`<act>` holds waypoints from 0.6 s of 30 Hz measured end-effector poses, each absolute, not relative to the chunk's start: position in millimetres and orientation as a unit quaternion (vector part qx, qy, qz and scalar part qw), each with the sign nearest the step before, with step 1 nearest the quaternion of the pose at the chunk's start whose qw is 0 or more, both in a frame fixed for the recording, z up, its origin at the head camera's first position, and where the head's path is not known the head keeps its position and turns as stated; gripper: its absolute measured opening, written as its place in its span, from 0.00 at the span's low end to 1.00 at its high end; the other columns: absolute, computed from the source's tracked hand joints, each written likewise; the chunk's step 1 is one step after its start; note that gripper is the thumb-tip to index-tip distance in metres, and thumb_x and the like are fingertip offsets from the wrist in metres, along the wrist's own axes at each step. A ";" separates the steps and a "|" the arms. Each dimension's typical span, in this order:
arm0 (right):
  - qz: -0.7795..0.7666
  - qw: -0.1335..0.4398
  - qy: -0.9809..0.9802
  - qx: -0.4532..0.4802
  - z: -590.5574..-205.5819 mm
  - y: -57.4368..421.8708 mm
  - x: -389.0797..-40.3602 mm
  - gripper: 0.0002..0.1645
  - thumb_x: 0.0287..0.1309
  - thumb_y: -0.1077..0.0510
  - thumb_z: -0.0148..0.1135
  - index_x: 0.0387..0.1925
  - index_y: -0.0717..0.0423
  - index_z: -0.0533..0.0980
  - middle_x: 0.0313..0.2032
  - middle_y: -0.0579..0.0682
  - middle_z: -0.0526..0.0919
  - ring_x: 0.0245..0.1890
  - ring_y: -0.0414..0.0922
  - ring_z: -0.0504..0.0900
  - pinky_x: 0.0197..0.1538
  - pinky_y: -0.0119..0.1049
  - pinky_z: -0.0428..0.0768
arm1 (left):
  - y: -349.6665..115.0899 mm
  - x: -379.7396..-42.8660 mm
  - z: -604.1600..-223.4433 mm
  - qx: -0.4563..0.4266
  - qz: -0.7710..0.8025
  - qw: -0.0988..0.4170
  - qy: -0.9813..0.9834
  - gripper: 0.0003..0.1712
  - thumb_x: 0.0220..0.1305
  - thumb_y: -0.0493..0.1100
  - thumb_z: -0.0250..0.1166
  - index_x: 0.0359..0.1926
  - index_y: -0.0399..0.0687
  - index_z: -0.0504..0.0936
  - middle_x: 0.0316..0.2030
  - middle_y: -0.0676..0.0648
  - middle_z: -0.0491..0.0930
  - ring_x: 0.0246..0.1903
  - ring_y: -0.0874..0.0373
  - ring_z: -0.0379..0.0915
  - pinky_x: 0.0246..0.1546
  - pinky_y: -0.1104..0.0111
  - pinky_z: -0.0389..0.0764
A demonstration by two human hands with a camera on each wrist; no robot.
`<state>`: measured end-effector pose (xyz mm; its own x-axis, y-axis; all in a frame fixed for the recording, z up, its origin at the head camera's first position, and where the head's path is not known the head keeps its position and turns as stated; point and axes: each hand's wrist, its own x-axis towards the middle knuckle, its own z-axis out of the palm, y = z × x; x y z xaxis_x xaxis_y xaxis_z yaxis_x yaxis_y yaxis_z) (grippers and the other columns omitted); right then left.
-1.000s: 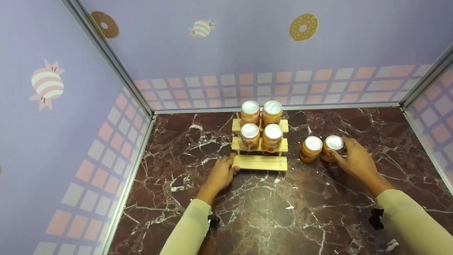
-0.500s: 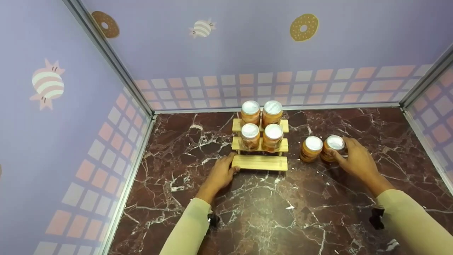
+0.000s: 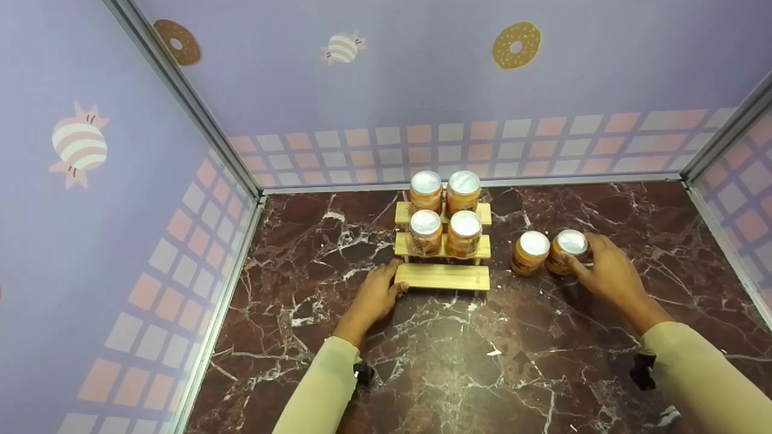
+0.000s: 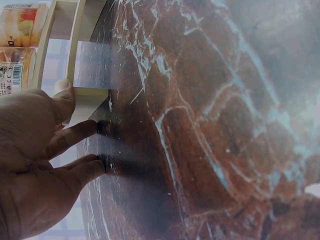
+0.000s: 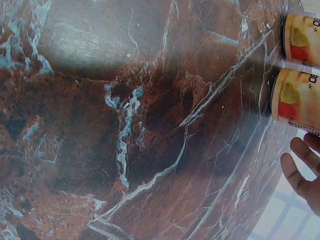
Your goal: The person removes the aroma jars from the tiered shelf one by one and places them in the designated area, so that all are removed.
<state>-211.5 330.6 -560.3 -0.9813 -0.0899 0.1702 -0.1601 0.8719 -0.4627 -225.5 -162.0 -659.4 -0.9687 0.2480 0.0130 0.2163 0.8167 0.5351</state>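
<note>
A three-step wooden rack [image 3: 443,276] stands ahead of me, with two fruit cans on its top step and two on its middle step. My left hand [image 3: 375,295] holds the left end of the lowest step. In the left wrist view its thumb [image 4: 64,100] lies on the step's edge while other fingertips reach the tabletop. To the right of the rack, two more orange-labelled cans with silvery lids stand upright side by side. My right hand [image 3: 612,271] grips the outer can [image 3: 561,262], thumb in front and fingers at its far side. The inner can [image 3: 526,262] stands close beside it.
Both cans rest on a dark red marbled tabletop [image 3: 458,361]. A purple wall [image 3: 386,90] with pink and white squares rises behind the rack. More walls stand at the left [image 3: 120,241] and right [image 3: 745,181].
</note>
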 end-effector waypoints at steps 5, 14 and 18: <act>0.245 0.075 -0.964 0.070 -559.9 330.6 -211.5 0.42 0.74 0.52 0.70 0.75 0.78 0.67 0.66 0.81 0.75 0.62 0.82 0.77 0.66 0.80 0.74 | -163.2 -224.2 -659.4 0.124 0.280 0.036 0.951 0.42 0.79 0.59 0.66 0.85 0.51 0.67 0.81 0.36 0.71 0.79 0.32 0.68 0.83 0.42 0.68; 0.244 0.055 -0.966 0.064 -556.2 330.9 -211.8 0.47 0.77 0.46 0.69 0.76 0.78 0.65 0.66 0.81 0.74 0.63 0.83 0.76 0.66 0.81 0.73 | -163.2 -221.8 -659.6 0.121 0.275 0.040 0.953 0.43 0.79 0.62 0.64 0.86 0.52 0.66 0.82 0.39 0.69 0.81 0.32 0.65 0.83 0.41 0.67; 0.244 0.056 -0.966 0.063 -551.8 331.3 -212.7 0.48 0.76 0.44 0.69 0.77 0.76 0.65 0.65 0.78 0.75 0.62 0.81 0.77 0.63 0.81 0.75 | -163.1 -222.3 -657.8 0.114 0.277 0.045 0.953 0.44 0.79 0.63 0.64 0.86 0.54 0.65 0.82 0.39 0.69 0.81 0.32 0.64 0.84 0.41 0.66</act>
